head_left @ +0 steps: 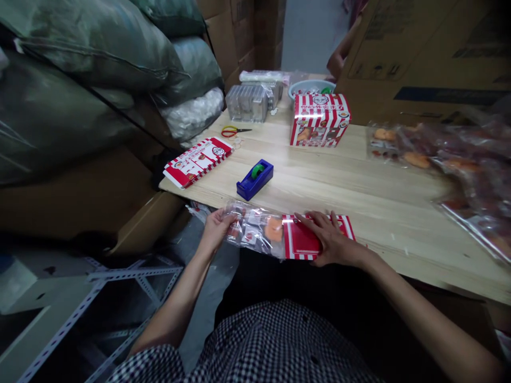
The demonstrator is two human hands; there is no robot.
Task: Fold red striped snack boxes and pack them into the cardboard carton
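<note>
At the near edge of the desk (371,197), a clear packet (255,232) is pinched at one end by the left hand (219,227). Its other end is met by a flat red carton (300,240), on which the right hand (329,238) is laid with fingers spread. A blue tape dispenser (248,188) is set beyond the packet.

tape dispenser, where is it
In the head view, the tape dispenser is on the table, right of the flat striped cardboard, just beyond the clear packet.

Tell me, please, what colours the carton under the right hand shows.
The flat carton is red with white stripes, in the head view.
</note>
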